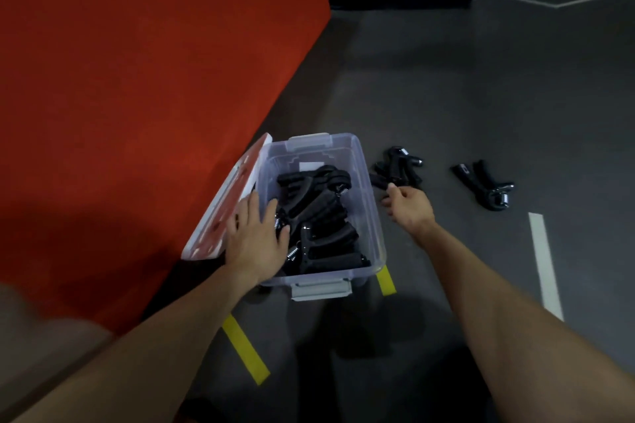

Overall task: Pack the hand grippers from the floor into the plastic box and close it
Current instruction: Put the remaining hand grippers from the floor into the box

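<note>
Lid (229, 203) against red mat (137, 62)

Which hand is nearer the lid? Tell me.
Left. The left hand lies at the box's left rim, beside the lid; the right hand is beyond the box.

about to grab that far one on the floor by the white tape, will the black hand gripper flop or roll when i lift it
The hand gripper looks rigid: two stiff handles joined at a metal coil spring, so it probably won't flop. Its splayed V shape lies flat, so rolling seems unlikely. The ribbed handles should give fair grip.
</note>
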